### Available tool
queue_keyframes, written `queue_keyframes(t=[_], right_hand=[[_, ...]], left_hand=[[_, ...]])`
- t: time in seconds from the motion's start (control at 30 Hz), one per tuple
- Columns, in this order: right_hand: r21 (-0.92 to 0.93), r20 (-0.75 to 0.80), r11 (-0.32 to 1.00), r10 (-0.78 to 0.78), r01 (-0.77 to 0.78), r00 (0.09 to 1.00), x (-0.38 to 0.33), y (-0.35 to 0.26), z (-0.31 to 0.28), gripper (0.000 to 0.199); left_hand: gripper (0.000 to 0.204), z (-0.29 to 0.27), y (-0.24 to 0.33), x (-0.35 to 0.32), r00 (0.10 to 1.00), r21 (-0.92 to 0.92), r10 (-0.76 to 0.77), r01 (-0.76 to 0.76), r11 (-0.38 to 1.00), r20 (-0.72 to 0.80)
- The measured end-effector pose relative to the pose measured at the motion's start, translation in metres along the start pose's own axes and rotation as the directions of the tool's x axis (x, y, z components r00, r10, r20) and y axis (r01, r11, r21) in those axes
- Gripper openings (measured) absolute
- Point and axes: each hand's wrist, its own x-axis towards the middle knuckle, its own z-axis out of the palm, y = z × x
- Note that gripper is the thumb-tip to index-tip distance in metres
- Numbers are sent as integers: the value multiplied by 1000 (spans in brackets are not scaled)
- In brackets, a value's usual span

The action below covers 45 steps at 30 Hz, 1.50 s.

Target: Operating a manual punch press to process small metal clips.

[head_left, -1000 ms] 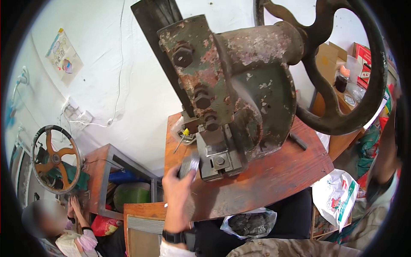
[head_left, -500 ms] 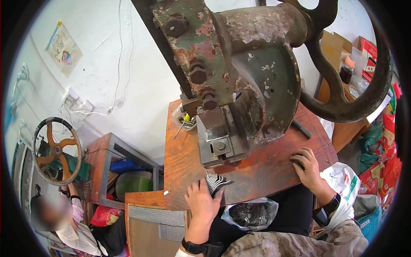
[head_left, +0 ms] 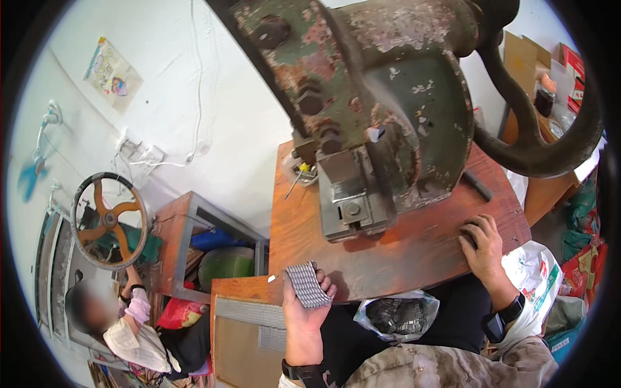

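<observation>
Towering over the far side is a beat-up green hand press [head_left: 424, 116], paint flaking everywhere, big handwheel [head_left: 537, 158] off to its right. It sits on a reddish-brown wooden table [head_left: 294, 229]. Near left there's a wooden tray [head_left: 236, 339] with grey ridged strips [head_left: 272, 337] in it, and near the middle, below the table's edge, a plastic bag [head_left: 364, 318] of dark metallic bits. Right hand [head_left: 482, 249] rests on the table's near right, fingers half curled; can't tell if it's holding anything. Left hand [head_left: 305, 322] is palm up at the near left edge, cupped around a ridged grey stack [head_left: 307, 284]. Smallest bit: a dark rod [head_left: 477, 186] right of the press.
</observation>
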Motion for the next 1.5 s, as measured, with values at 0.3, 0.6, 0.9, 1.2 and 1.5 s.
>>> queue_keyframes(t=[0.3, 0.6, 0.9, 1.2, 1.5], right_hand=[[-35, 40, 999, -26, 27, 999, 1, -1, 5, 19], [-39, 15, 998, -50, 51, 999, -2, -7, 18, 16], [-118, 39, 992, -42, 47, 998, -8, 3, 9, 13], [-95, 54, 995, -18, 23, 998, -8, 3, 20, 10], [-92, 62, 996, 10, -4, 998, -9, 7, 22, 11]], left_hand=[[47, -42, -35, -48, 951, -311, -282, 308, 899, 126], [53, -98, -123, -50, 891, 203, -449, 453, 868, -68], [30, -264, -35, -59, 683, 958, 723, 123, -260, 108], [44, -337, 12, -49, 687, 753, 660, 598, -275, -305], [50, -355, 57, -48, 902, 949, 303, 270, 164, -309]])
